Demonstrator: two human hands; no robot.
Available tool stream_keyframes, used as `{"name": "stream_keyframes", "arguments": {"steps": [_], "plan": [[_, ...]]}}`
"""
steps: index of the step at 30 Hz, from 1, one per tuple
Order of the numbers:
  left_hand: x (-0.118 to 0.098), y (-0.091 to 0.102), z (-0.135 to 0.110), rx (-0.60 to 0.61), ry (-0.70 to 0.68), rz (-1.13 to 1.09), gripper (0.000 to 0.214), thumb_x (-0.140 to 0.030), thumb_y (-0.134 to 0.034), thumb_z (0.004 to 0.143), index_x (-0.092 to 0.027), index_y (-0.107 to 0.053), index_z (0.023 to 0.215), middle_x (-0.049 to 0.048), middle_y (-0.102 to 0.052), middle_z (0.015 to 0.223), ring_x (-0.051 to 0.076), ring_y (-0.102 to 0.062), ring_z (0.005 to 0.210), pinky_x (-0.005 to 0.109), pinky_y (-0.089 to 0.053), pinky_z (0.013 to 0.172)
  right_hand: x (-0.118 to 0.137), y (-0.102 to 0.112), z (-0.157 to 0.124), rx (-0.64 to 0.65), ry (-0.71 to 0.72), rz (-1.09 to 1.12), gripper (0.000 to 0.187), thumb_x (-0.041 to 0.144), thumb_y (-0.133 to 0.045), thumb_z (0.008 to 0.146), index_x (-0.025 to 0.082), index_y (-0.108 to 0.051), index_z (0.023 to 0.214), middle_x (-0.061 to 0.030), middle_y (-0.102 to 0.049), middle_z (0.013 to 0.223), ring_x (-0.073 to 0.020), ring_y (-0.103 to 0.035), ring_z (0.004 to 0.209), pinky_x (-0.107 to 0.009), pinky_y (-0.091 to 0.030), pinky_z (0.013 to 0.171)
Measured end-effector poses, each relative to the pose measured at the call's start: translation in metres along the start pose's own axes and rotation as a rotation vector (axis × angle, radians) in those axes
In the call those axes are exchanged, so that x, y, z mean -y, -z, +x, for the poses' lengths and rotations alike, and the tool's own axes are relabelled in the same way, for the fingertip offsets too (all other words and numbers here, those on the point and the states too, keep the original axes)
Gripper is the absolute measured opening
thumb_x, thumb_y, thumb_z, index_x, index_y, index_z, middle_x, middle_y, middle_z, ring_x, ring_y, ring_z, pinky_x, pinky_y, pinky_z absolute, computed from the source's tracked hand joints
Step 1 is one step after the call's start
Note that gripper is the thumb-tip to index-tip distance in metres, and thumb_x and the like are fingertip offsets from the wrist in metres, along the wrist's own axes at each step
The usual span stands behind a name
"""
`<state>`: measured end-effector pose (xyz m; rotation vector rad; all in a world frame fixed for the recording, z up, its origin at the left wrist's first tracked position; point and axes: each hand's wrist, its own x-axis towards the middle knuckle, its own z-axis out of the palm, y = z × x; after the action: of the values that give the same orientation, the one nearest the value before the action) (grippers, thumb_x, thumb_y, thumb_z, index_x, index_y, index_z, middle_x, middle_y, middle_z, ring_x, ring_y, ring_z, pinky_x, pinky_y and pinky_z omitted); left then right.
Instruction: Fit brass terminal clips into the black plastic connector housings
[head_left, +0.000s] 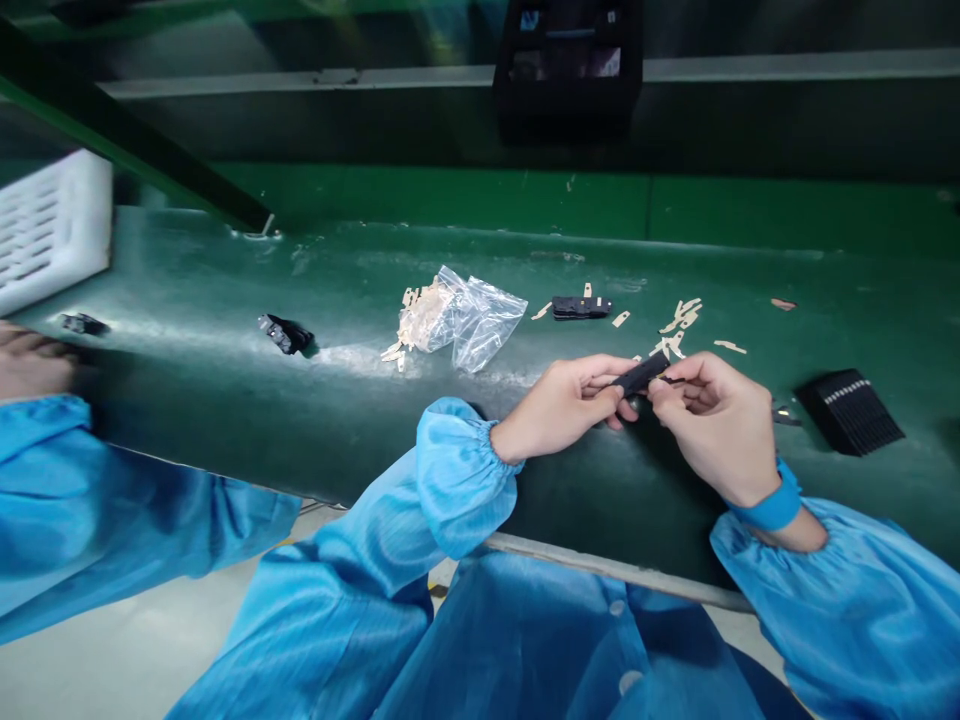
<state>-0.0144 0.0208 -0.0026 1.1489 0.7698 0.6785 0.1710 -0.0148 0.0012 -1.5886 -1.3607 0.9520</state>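
Note:
A small black rectangular part (643, 374) is held slanting above the bench between my two hands. My left hand (577, 400) grips it by its lower left end, thumb in front and fingers behind. At the upper right end, my right hand (709, 415) is closed in a pinch, thumb against forefinger; what sits between those fingertips is too small to make out. Just behind the hands lie loose cream-coloured flat pieces (682, 316). Farther back rests a stack of black parts (582, 307) with a few of the same pieces around it.
A clear plastic bag (480, 320) with cream pieces spilling out lies left of centre. At right stands a row of black parts (850, 411). Black components (286, 334) lie leftward, near a white slotted tray (56, 230). A co-worker's hand (34, 362) is at far left.

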Motion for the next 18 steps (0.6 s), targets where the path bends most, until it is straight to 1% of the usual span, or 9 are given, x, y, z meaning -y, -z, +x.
{"name": "stream_keyframes", "arguments": {"steps": [6,11,18], "plan": [[0.0053,-0.0016,0.0,-0.015,-0.004,0.014,0.033,-0.015,-0.057,0.095,-0.011,-0.066,0.127,0.0103,-0.075,0.098,0.015,-0.073,0.083,0.026,-0.059,0.069,0.0036,-0.0003,-0.0001,-0.006,-0.015,-0.008,0.012,0.024,-0.071,0.081,0.022,-0.06,0.08,0.0017,-0.063,0.06,-0.0118,-0.056,0.05,-0.023,-0.043,0.046],[0.0038,-0.0033,0.0001,-0.025,0.022,-0.009,0.031,-0.014,-0.057,0.095,-0.01,-0.066,0.125,0.0092,-0.074,0.096,0.014,-0.071,0.083,0.023,-0.058,0.068,0.0041,-0.0007,-0.0004,-0.005,-0.019,-0.004,0.012,0.025,-0.071,0.081,0.021,-0.06,0.079,0.0017,-0.063,0.061,-0.0118,-0.058,0.05,-0.022,-0.043,0.047],[0.0022,-0.0042,-0.0002,-0.028,0.031,-0.034,0.031,-0.015,-0.058,0.094,-0.01,-0.065,0.124,0.0082,-0.073,0.093,0.013,-0.07,0.081,0.022,-0.057,0.068,0.0031,-0.0002,0.0,-0.006,-0.026,0.002,0.011,0.023,-0.071,0.081,0.021,-0.061,0.08,0.0018,-0.065,0.062,-0.0116,-0.059,0.05,-0.022,-0.043,0.047]]}}
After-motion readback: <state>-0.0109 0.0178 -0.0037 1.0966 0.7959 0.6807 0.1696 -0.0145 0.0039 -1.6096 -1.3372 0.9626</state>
